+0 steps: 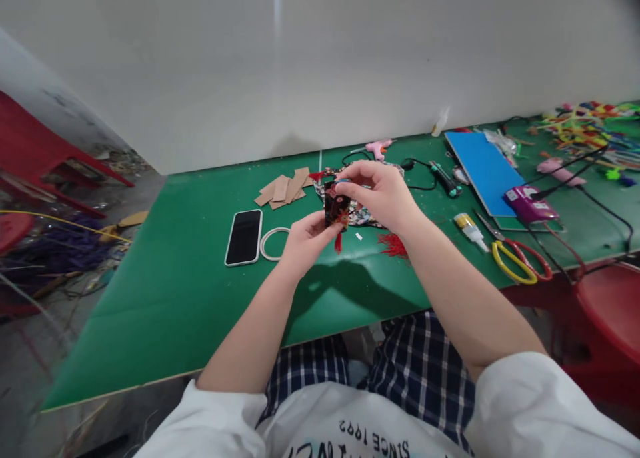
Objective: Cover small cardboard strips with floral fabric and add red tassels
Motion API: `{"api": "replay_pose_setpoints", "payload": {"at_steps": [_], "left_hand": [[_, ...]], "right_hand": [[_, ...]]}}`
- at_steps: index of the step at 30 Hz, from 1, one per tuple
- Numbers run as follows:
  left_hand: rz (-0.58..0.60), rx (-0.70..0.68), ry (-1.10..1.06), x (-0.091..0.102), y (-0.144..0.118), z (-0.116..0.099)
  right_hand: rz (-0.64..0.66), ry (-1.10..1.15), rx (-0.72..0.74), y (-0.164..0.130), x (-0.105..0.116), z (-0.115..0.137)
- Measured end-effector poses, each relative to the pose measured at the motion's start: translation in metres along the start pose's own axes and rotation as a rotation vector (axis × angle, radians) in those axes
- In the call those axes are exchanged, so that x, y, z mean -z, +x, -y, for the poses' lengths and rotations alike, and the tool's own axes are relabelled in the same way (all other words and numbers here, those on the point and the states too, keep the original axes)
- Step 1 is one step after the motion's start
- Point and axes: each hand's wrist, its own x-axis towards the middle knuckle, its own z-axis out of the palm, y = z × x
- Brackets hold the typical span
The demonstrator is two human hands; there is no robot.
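Holding a small dark patterned piece [337, 208] above the green table [175, 278], both hands meet near the table's middle. Head view: left hand [305, 241] grips the piece from below, fingers curled round its lower edge; a red tassel [339, 242] hangs under it. Right hand [377, 191] pinches the top edge, thumb and fingertips closed on it. Behind the hands lies patterned fabric [357, 213], partly hidden. Red threads [393, 245] lie on the table just right of the piece. Left of the hands: white ring [267, 243], then a phone [244, 237] face up, touching or nearly so. Cardboard pieces [284, 188] further back. Right side: glue bottle [470, 230], yellow-and-red scissors [520, 261], blue sheet [483, 171], purple box [530, 203], pink glue gun [377, 148] near the wall.
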Motion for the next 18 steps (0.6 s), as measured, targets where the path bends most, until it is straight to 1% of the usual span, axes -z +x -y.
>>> {"api": "replay_pose_setpoints", "payload": {"at_steps": [4, 6, 8, 11, 13, 14, 16, 18], "left_hand": [[0.087, 0.09, -0.073, -0.001, -0.008, 0.009], [0.094, 0.133, -0.065, 0.0, -0.012, 0.014], [0.074, 0.157, -0.006, 0.002, -0.015, 0.019], [0.043, 0.134, 0.179, 0.01, -0.022, 0.022], [0.029, 0.073, 0.347, 0.017, -0.028, 0.021], [0.028, 0.033, 0.434, 0.02, -0.031, 0.02], [0.063, -0.04, 0.599, 0.027, -0.038, 0.02], [0.127, -0.064, 0.736, 0.032, -0.045, 0.021]], "right_hand": [[-0.027, 0.058, -0.015, -0.001, 0.001, -0.005], [-0.032, 0.075, -0.04, -0.003, 0.003, -0.006], [-0.017, 0.077, -0.065, -0.006, 0.007, -0.005], [0.069, 0.029, -0.092, -0.018, 0.017, -0.002], [0.148, -0.04, -0.102, -0.029, 0.025, -0.004], [0.161, -0.086, -0.092, -0.036, 0.028, -0.006], [0.204, -0.175, -0.1, -0.05, 0.032, -0.014], [0.249, -0.253, -0.13, -0.064, 0.031, -0.026]]}}
